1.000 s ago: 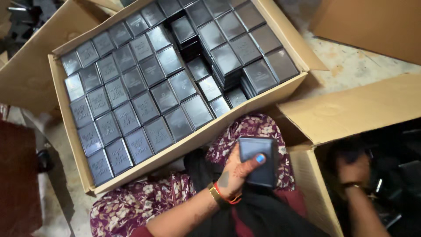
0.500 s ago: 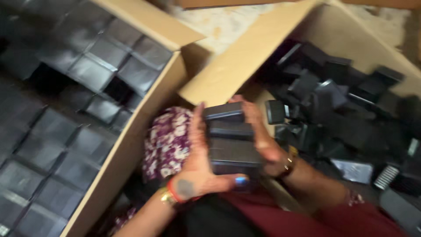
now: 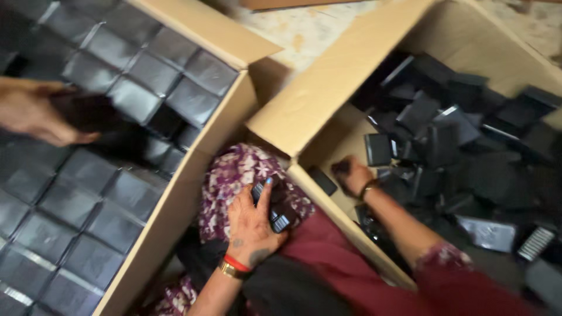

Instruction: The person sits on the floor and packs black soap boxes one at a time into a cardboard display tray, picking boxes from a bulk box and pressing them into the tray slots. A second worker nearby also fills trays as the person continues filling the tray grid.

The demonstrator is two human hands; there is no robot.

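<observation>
Cardboard cartons | left hand (image 3: 252, 219) grips small black boxes (image 3: 274, 206) | right hand (image 3: 351, 174) clutches one in right carton (image 3: 328, 99)

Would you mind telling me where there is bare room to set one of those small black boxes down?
Bare cardboard shows in the right carton at its near-left corner, beside the right hand. A dark gap sits among the packed boxes in the left carton. Elsewhere both are crowded.

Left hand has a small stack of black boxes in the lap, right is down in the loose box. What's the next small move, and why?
Probably close the right hand on one loose black box and bring it to the stack in the left hand: the right hand looks empty, with loose boxes right beside it.
</observation>
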